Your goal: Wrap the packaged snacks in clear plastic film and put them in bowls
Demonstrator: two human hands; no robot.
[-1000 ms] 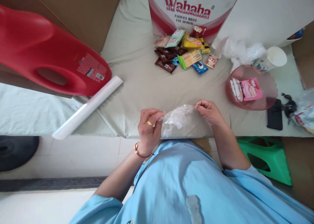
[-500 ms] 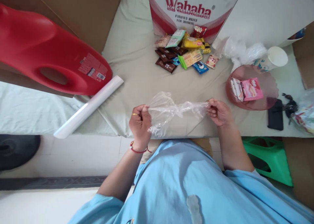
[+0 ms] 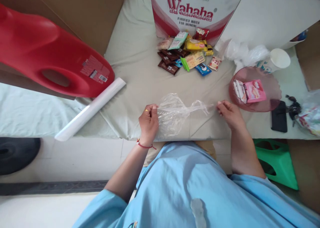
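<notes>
A clear, thin plastic bag (image 3: 172,118) is spread sideways above the table's front edge, gathered and twisted toward its right end. My left hand (image 3: 149,121) is closed, pinching the bag's left edge between thumb and fingers. My right hand (image 3: 230,114) has its thumb and fingers curled together, just right of the bag's narrow end. A faint translucent trace lies between that end and the fingertips; whether the fingers hold the film I cannot make out. Wrapped snacks (image 3: 185,53) lie piled beyond the bag, and a pink transparent bowl (image 3: 273,101) holds several snack packets (image 3: 253,90).
A white roll (image 3: 91,109) lies at the left beside a large red jug (image 3: 80,64). A Wahaha carton (image 3: 195,11) stands behind the snacks. At the right are a paper cup (image 3: 277,59), crumpled clear plastic (image 3: 240,53), a black phone (image 3: 279,117) and keys (image 3: 294,108).
My left hand has shifted right with the bag's edge. My right hand has moved slightly right, and a gap now shows between its fingertips and the bag's clearly visible end.
</notes>
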